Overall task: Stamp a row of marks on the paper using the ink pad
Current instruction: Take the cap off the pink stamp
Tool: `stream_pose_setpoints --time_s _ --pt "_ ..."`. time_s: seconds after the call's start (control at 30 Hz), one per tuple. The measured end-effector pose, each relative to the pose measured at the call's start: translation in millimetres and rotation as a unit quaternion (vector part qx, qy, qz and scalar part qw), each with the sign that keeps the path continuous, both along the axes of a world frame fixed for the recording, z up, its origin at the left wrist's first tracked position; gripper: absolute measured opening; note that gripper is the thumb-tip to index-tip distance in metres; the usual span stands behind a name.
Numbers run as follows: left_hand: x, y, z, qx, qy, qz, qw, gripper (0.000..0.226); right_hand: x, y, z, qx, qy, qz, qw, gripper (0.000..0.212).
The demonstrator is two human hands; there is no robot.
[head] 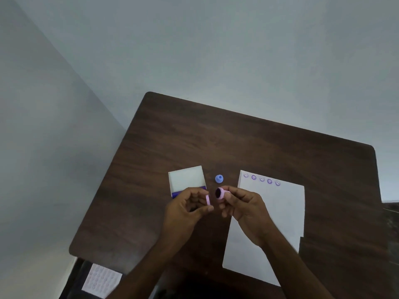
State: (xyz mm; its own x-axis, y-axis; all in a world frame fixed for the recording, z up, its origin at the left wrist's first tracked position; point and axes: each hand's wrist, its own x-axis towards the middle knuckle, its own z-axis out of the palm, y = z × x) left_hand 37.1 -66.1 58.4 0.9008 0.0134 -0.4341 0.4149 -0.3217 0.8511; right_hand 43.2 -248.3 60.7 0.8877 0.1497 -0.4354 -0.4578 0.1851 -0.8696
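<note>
A white sheet of paper (278, 214) lies on the right of the dark wooden table (216, 143), with a row of several purple smiley marks (261, 179) along its top edge. My right hand (244, 209) holds a small pink round stamp (220, 193), its dark inked face turned toward the left. My left hand (187, 207) pinches a thin pink cap (208, 200) just beside it. An open white ink pad box (187, 179) with a purple pad edge (178, 193) sits behind my left hand. A blue stamp (219, 178) stands between box and paper.
A white sheet with embossed dots (101, 280) lies below the table's near left corner. Pale walls surround the table on the left and far sides. The table's right edge (376, 169) runs close to the paper.
</note>
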Motion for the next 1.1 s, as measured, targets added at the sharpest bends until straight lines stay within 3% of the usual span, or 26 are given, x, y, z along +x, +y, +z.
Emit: stream_pose_setpoints --time_s 0.13,0.4,0.57,0.8,0.97,1.1 --pt "-21.3 29.4 -13.7 -0.059 -0.011 0.051 0.997 0.035 -0.9 9.3 0.2 0.026 0.016 0.038 0.999 0.027" --pt "-43.3 77.3 -52.8 -0.036 0.016 0.131 0.991 0.026 -2.1 28.9 -3.6 0.04 0.044 0.081 0.995 0.027" --pt "-46.4 102.1 -83.2 0.023 0.012 0.107 0.994 0.031 -3.2 39.3 -3.0 0.056 0.054 0.086 0.993 0.025" --pt "-56.2 117.9 -105.7 0.261 -0.065 0.052 0.962 0.032 -12.6 52.1 7.0 0.16 0.097 0.088 0.978 0.03" --pt "-56.0 121.0 -105.9 0.267 -0.043 0.038 0.962 0.04 -16.4 58.7 19.8 0.259 0.121 0.072 0.956 0.027" --pt "-49.8 116.2 -79.0 0.21 -0.044 0.031 0.976 0.051 -17.9 62.1 32.9 0.363 0.137 0.043 0.921 0.023"
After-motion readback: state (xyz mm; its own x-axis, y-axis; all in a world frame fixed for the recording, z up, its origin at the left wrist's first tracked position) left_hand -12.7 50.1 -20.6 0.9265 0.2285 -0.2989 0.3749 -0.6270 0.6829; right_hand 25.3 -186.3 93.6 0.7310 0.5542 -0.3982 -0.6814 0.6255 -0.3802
